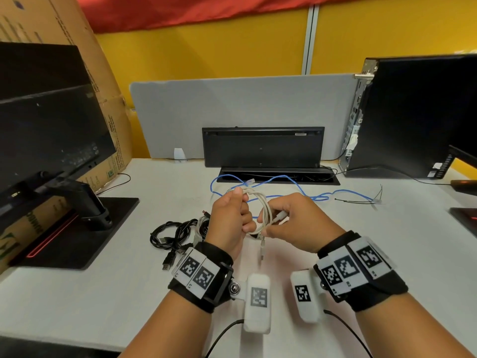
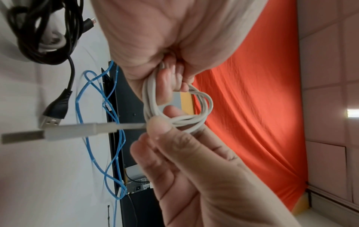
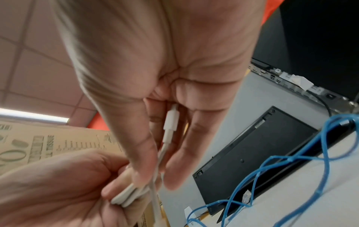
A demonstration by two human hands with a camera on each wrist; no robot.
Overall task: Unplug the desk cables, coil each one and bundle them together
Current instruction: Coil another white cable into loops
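Above the middle of the white desk (image 1: 335, 254) my left hand (image 1: 242, 215) grips a coiled white cable (image 1: 262, 208). In the left wrist view the fingers curl round the white cable's loops (image 2: 196, 107). My right hand (image 1: 269, 224) pinches the same cable beside its small white connector (image 3: 170, 122). The white USB plug (image 2: 68, 132) hangs free below the coil. A bundle of black cables (image 1: 170, 235) lies on the desk left of my left hand. A loose blue network cable (image 1: 284, 186) snakes across the desk behind both hands.
A monitor on a black stand (image 1: 51, 125) and a cardboard box (image 1: 64, 34) fill the left. A black keyboard (image 1: 260, 148) leans on the grey partition behind an open cable slot (image 1: 320, 180). A black computer tower (image 1: 413, 112) stands right.
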